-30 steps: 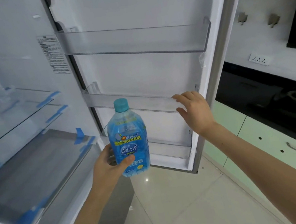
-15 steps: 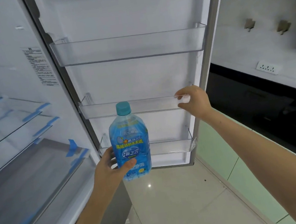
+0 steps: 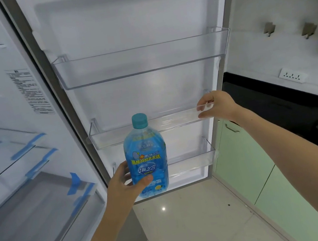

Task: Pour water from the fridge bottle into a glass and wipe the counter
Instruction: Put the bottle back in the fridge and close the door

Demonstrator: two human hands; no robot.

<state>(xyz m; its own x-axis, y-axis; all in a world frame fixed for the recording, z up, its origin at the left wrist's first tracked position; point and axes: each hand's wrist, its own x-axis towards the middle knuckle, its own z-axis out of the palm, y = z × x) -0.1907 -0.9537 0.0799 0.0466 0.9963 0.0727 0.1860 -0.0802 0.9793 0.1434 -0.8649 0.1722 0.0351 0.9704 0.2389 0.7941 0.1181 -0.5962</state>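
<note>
At the centre of the frame we see the left hand (image 3: 125, 183) curled round the lower body of the blue bottle (image 3: 146, 159), thumb across its label, holding it upright (teal cap on) in front of the open fridge door (image 3: 129, 31). The right hand (image 3: 217, 105) reaches from the lower right, arm extended, fingers and thumb pinching the right end of the middle door shelf (image 3: 155, 126).
</note>
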